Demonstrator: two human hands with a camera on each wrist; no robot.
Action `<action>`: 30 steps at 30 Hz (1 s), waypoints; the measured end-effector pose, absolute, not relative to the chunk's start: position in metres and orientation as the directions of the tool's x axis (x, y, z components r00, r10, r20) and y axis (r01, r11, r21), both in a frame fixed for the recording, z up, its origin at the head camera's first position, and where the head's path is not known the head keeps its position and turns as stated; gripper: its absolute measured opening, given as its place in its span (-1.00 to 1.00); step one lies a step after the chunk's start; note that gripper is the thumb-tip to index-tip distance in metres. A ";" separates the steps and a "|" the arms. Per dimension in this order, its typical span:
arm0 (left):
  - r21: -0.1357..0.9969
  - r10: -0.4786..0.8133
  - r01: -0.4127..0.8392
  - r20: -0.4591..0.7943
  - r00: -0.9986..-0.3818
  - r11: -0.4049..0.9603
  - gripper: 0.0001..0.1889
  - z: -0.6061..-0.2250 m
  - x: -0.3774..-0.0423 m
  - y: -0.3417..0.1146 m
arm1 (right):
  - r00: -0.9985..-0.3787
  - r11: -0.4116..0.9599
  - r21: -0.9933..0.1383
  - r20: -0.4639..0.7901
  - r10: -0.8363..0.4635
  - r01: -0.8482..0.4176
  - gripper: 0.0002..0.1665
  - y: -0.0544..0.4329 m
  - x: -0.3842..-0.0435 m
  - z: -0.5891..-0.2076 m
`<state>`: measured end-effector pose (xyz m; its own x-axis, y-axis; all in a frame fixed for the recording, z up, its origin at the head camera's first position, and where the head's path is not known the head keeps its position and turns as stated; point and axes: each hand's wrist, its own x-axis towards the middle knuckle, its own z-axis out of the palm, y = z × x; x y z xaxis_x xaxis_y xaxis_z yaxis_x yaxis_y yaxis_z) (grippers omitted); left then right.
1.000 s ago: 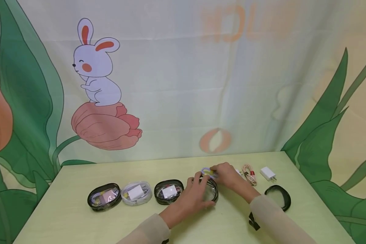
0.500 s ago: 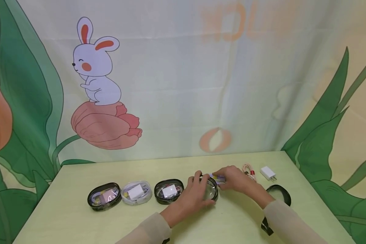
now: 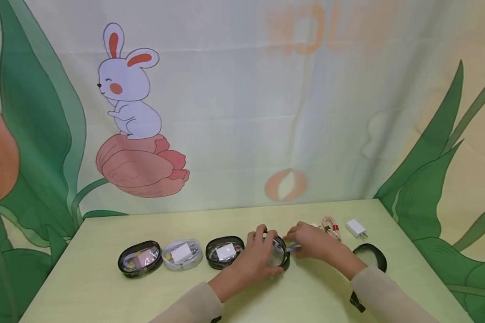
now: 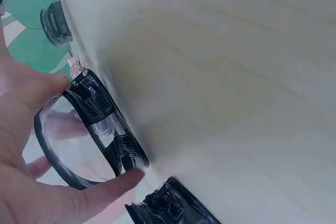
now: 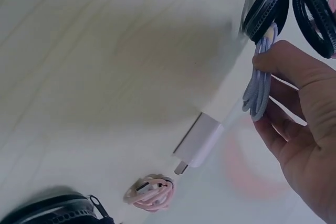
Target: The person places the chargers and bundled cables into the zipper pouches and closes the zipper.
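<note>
In the head view my left hand (image 3: 248, 262) grips an oval zip case (image 3: 278, 255) with black edging and clear plastic faces. The left wrist view shows my thumb and fingers at the rims of this case (image 4: 79, 156), its zipped side parted. My right hand (image 3: 317, 244) pinches a bundled pale purple cable (image 5: 257, 90) with a yellowish part near its top. One end of the bundle is at the case's opening, overlapping the black rim in the right wrist view; that end is partly hidden.
Three filled cases stand to the left: black (image 3: 123, 267), clear white (image 3: 169, 266) and black (image 3: 212, 264). To the right lie a pink cable (image 3: 331, 226), a white charger (image 3: 355, 229) and a black case (image 3: 379, 255). Another white charger (image 5: 199, 140) is near my right hand.
My right hand has brought the purple cable from behind the case round to its right side, against the opening. My left hand keeps its grip on the case.
</note>
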<state>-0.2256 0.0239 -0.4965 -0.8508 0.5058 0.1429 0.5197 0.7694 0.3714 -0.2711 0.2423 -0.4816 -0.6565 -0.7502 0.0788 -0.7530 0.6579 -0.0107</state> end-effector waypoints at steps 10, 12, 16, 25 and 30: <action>0.436 0.526 0.524 0.128 -0.841 0.732 -0.13 -0.498 -0.225 0.017 | -0.648 0.647 -0.038 0.040 -0.761 -0.762 -0.55 0.236 -0.268 -0.475; 0.459 0.527 0.521 0.127 -0.840 0.720 -0.13 -0.499 -0.226 0.016 | -0.646 0.642 -0.090 0.041 -0.762 -0.762 -0.57 0.234 -0.269 -0.475; 0.499 0.537 0.523 0.130 -0.834 0.691 -0.14 -0.500 -0.226 0.015 | -0.658 0.640 -0.211 0.024 -0.752 -0.739 -0.71 0.228 -0.274 -0.476; 0.513 0.563 0.553 0.153 -0.812 0.657 -0.16 -0.499 -0.226 0.016 | -0.686 0.644 -0.330 0.013 -0.727 -0.690 -0.85 0.216 -0.281 -0.481; 0.534 0.562 0.541 0.141 -0.815 0.650 -0.18 -0.499 -0.226 0.016 | -0.747 0.691 -0.391 -0.015 -0.665 -0.608 -0.73 0.213 -0.279 -0.484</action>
